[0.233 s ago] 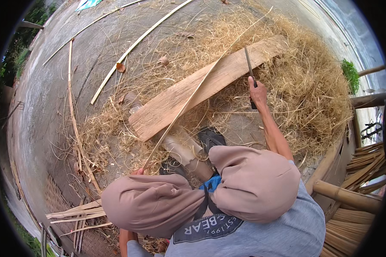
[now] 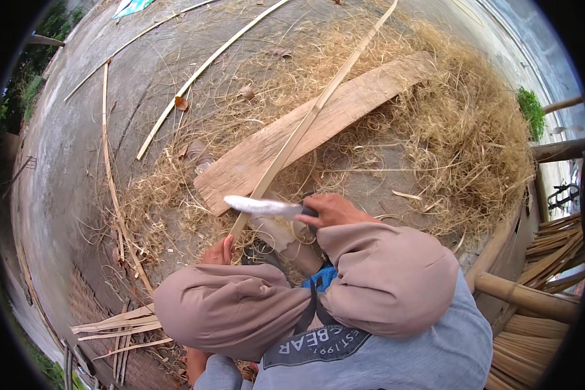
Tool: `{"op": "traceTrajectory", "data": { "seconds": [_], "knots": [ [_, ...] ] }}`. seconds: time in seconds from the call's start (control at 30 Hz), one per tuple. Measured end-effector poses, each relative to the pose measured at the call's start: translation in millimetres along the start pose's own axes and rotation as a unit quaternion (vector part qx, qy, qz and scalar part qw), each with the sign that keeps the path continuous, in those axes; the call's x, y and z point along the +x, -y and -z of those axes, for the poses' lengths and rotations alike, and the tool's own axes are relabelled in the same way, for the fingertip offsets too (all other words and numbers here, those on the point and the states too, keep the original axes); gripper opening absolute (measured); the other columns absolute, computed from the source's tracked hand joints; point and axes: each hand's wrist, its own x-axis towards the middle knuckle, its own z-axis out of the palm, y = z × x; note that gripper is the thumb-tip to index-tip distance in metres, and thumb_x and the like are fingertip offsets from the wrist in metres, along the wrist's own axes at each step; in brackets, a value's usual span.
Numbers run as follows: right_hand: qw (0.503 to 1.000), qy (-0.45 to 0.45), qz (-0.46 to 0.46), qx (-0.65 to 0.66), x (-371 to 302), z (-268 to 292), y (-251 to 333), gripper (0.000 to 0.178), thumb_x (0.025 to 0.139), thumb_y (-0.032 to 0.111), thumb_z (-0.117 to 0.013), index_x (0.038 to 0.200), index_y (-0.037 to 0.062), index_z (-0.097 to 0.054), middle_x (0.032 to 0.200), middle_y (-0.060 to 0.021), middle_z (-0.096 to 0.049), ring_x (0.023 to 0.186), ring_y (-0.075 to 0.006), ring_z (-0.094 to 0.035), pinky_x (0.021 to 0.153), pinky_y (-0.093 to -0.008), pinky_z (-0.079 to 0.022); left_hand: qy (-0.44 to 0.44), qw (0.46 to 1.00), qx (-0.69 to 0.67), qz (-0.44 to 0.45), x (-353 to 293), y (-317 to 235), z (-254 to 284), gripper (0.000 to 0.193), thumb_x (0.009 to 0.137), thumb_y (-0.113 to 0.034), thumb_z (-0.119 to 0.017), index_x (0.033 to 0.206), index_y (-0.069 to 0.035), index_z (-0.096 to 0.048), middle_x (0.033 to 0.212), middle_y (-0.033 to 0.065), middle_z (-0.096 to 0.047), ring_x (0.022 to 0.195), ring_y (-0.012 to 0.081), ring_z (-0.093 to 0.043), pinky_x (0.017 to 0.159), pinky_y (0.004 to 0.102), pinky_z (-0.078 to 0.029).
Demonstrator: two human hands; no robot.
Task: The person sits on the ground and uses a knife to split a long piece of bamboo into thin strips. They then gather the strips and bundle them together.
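Note:
A long pale bamboo strip (image 2: 307, 121) runs from beside my left knee up across a wooden plank (image 2: 240, 172). Its near end is in my left hand (image 2: 218, 251), whose fingers close around it just past the knee. My right hand (image 2: 335, 211) grips the dark handle of a knife (image 2: 261, 205), in front of my right knee. The blade, a little smeared by motion, points left and crosses over the strip near its lower end; whether it touches the strip I cannot tell. Under the plank's near end lies a pale, round pole-like piece (image 2: 268, 229).
Curly bamboo shavings (image 2: 474, 143) pile around the plank, thickest to the right. More strips (image 2: 205, 68) lie on the concrete at the left, with several split pieces (image 2: 120, 323) by my left knee. A bamboo rail (image 2: 526, 298) and bundled strips (image 2: 533, 344) stand at the right.
My right hand has brought the knife from the plank's far right down to the strip's near end, its blade turned leftward. The strip now shows its broad face, and more of my left hand is visible.

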Motion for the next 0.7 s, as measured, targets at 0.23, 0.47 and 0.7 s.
{"op": "traceTrajectory", "data": {
  "seconds": [0.23,0.47,0.7],
  "knots": [
    [0.966,-0.168,-0.194,0.043,28.8,53.6,-69.9,0.055,0.097,0.054,-0.062,0.078,0.0028,-0.059,0.057,-0.0141,-0.057,0.049,-0.0265,-0.054,0.05,-0.0424,-0.047,0.029,0.999,-0.033,0.0,2.4,-1.7,12.3,0.044,0.107,-0.044,-0.05,0.085,-0.01,-0.069,0.061,0.0015,-0.061,0.05,0.0168,-0.055,0.049,0.0344,-0.042],
    [0.982,-0.158,-0.097,-0.031,49.6,45.4,-78.1,0.06,0.096,0.057,-0.063,0.074,0.0011,-0.06,0.058,-0.0164,-0.06,0.054,-0.0279,-0.06,0.053,-0.0461,-0.047,0.066,0.987,-0.131,0.061,-0.1,12.4,23.0,0.046,0.107,-0.044,-0.051,0.083,-0.009,-0.068,0.059,0.0009,-0.059,0.048,0.0146,-0.053,0.047,0.0325,-0.04],
    [0.967,-0.164,-0.193,0.035,64.8,57.7,-75.4,0.062,0.098,0.057,-0.06,0.077,-0.002,-0.062,0.058,-0.0172,-0.06,0.054,-0.0284,-0.06,0.052,-0.0449,-0.046,0.149,0.918,-0.347,0.124,28.4,-41.3,30.3,0.048,0.107,-0.045,-0.051,0.08,-0.009,-0.067,0.057,0.0003,-0.057,0.047,0.0125,-0.051,0.046,0.0306,-0.038]
  ]
}}
